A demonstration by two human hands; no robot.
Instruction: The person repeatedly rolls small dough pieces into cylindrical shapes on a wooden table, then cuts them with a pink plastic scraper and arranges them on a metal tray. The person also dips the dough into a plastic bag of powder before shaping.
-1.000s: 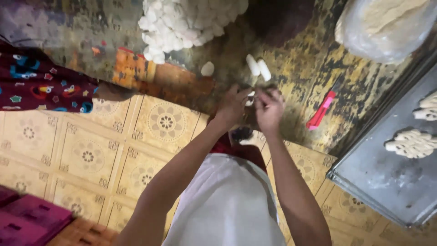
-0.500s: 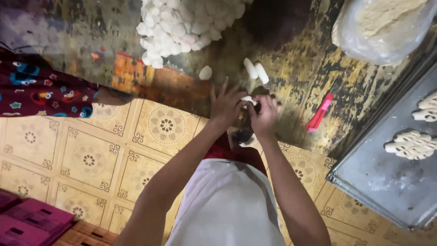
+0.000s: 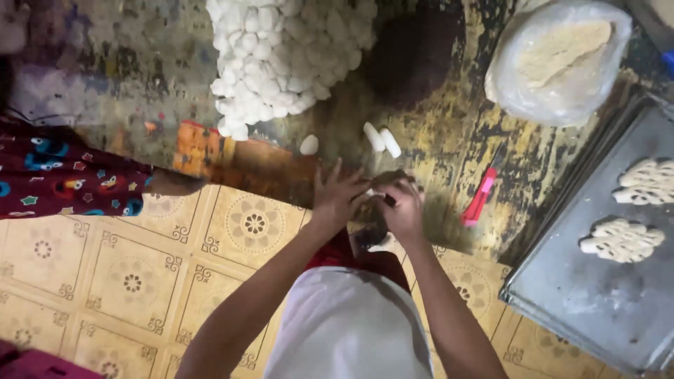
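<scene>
Both hands have slid nearer the desk (image 3: pixel 449 140) edge, left hand (image 3: pixel 337 196) fingers spread, right hand (image 3: pixel 401 203) grip pinching a dough piece (image 3: pixel 372 191)

- Worktop (image 3: pixel 435 133): worn, stained, yellow-dark.
- Far edge: heap of white dough pieces (image 3: pixel 288 56); bagged dough (image 3: pixel 558 60) at far right corner.
- Mid-surface: three loose dough pieces (image 3: pixel 375 137).
- Right edge: metal tray (image 3: pixel 597 295); red cutter (image 3: pixel 479 198) beside it.
</scene>
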